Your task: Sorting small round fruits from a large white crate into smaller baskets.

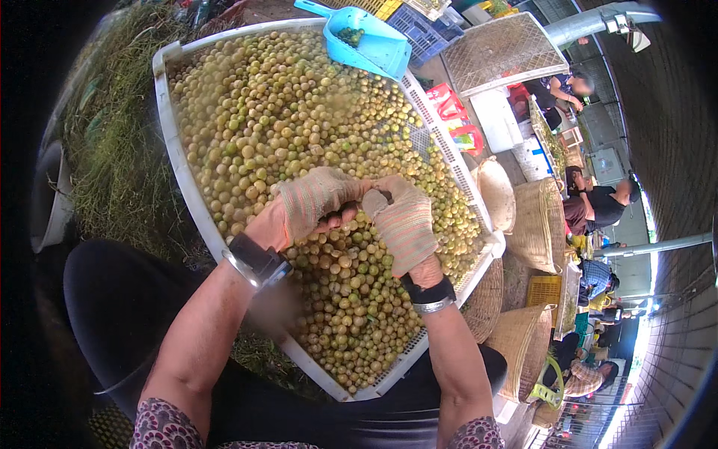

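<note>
Small round yellow-green fruits [348, 292] fill a white perforated plastic tray [185, 151] that lies before me. My left hand [320, 202] and my right hand [401, 219], both in striped knit gloves with bare fingertips, meet just above the fruits near the middle of the tray. Their fingers are bent towards each other; whatever is between the fingertips is too hidden to tell. A light blue plastic scoop [370, 47] with a few small green bits in it rests on the tray's far rim.
Cut green stems [129, 140] are heaped left of the tray. Woven baskets [533, 224] stand at its right, near a red bag [449, 106] and a mesh-topped tray [505, 53]. Blue crates [420, 33] stand beyond the scoop. Several people sit farther right, one in black [606, 207].
</note>
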Tool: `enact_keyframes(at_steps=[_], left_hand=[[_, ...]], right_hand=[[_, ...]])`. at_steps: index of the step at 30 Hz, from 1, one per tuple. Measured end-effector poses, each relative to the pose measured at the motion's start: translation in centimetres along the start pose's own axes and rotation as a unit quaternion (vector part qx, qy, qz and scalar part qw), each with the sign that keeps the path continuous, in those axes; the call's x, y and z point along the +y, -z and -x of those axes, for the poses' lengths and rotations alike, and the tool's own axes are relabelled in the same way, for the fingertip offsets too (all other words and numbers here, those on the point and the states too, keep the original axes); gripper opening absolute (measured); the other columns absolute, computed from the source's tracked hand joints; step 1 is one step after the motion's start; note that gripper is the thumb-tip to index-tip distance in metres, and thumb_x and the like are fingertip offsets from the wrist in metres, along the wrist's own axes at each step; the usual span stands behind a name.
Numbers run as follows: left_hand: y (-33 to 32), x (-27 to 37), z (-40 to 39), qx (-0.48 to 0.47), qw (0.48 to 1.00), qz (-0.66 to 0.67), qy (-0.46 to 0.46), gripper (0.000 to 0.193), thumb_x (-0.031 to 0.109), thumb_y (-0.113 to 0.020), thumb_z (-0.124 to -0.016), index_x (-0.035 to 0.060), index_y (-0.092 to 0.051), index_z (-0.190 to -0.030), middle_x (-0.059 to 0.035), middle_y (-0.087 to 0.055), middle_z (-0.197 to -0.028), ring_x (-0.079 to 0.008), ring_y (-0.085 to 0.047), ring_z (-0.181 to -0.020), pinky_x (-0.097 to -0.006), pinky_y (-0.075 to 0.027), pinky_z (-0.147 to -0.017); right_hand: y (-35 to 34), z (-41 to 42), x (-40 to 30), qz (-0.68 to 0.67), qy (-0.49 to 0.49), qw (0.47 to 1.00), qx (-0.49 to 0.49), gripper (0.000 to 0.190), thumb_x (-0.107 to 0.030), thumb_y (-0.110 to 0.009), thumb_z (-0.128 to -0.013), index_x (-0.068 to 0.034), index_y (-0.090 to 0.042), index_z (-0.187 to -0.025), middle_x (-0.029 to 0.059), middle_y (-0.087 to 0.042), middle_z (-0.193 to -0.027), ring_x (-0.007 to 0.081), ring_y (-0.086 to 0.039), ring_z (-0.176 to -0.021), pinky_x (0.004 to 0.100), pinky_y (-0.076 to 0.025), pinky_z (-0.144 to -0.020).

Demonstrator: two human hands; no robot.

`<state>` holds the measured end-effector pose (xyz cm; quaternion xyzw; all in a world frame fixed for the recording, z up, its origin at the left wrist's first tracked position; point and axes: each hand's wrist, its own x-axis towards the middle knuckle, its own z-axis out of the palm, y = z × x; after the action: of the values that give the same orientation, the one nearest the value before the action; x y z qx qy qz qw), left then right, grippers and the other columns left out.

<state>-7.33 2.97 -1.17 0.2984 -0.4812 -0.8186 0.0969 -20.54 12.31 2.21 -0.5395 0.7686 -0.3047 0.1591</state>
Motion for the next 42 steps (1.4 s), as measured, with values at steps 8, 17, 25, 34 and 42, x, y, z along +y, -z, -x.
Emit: enact_keyframes(at_steps=[8,17,25,34,42], left_hand=[[3.6,0.0,-1.4,0.025,0.936,-0.258,-0.24,0.024,0.022,-0.063,-0.081,-0.0013,-0.065,-0.082,-0.0011,-0.057,-0.059,-0.008,-0.05,-0.046,-0.0262,-0.039,-0.042],[4.0,-0.1,-0.4,0.102,0.986,-0.031,-0.13,0.027,0.027,-0.063,-0.086,0.001,-0.065,-0.079,-0.004,-0.056,-0.057,-0.0105,-0.045,-0.044,-0.0261,-0.032,-0.038],[2.2,-2.7,-2.7,0.052,0.964,-0.129,-0.227,0.024,0.016,-0.057,-0.086,0.0004,-0.056,-0.067,-0.003,-0.053,-0.055,-0.0087,-0.046,-0.043,-0.026,-0.034,-0.04],[2.6,-4.2,-3.1,0.08,0.913,-0.237,-0.321,0.023,0.014,-0.056,-0.084,0.002,-0.056,-0.065,-0.0037,-0.052,-0.056,-0.0106,-0.047,-0.044,-0.0269,-0.038,-0.04],[2.8,-3.8,-3.1,0.102,0.825,-0.376,-0.41,0.008,-0.004,-0.056,-0.077,0.0023,-0.061,-0.078,-0.0048,-0.055,-0.067,-0.0123,-0.054,-0.05,-0.0266,-0.042,-0.04]], right_hand=[[-0.7,3.8,0.5,-0.388,-0.086,0.906,-0.149,0.019,-0.021,-0.056,-0.089,-0.003,-0.061,-0.089,0.0028,-0.053,-0.071,0.0127,-0.047,-0.055,0.0265,-0.038,-0.05],[-0.8,5.0,0.2,0.054,0.05,0.982,-0.171,0.027,-0.024,-0.06,-0.082,-0.004,-0.066,-0.099,0.0161,-0.065,-0.096,0.0304,-0.063,-0.09,0.0382,-0.05,-0.082],[-0.6,-1.7,4.7,0.263,-0.187,0.937,-0.131,0.027,-0.025,-0.057,-0.083,-0.005,-0.071,-0.096,0.0201,-0.066,-0.099,0.0352,-0.063,-0.096,0.0424,-0.048,-0.085],[0.1,-0.7,7.5,-0.078,-0.167,0.983,-0.008,0.023,-0.022,-0.067,-0.084,-0.003,-0.068,-0.095,0.0077,-0.068,-0.082,0.0137,-0.065,-0.067,0.026,-0.052,-0.058],[0.0,-3.2,8.2,0.041,-0.112,0.993,-0.012,0.025,-0.019,-0.063,-0.085,0.001,-0.065,-0.101,0.0123,-0.067,-0.076,0.0189,-0.065,-0.065,0.0303,-0.051,-0.057]])
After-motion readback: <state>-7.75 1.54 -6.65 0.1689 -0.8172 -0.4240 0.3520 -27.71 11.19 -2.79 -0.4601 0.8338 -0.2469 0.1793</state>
